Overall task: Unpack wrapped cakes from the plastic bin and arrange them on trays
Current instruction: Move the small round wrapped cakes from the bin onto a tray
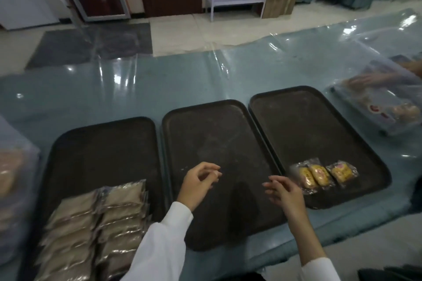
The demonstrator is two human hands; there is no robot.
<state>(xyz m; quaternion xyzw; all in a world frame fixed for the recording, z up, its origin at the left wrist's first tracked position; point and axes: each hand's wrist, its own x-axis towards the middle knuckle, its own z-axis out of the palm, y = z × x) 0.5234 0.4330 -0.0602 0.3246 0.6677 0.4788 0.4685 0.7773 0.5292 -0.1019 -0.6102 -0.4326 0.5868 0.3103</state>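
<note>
1. Fingers of the left hand loosely curled, thumb near the fingertips, nothing between them; it hovers over the middle tray. Right hand relaxed, fingers slack and empty, above the gap between the middle tray and the right tray.
2. Wrapped cakes: yellow pieces in clear film, lying side by side at the near left corner of the right tray, just beside the right hand.
3. Plastic bin at far right of the tabletop, translucent, more cakes visible inside; another person's hand seems to be in it, blurred.
4. Left tray carries two rows of brownish wrapped packs.
5. Handling, judged: light, soft cake under slick crinkly film; squeezing would likely crush it. Best taken flat by the long sides, or by the sealed film ends, with a gentle pinch.
6. Risk: film slides on film, so stacked grabs may slip.
</note>
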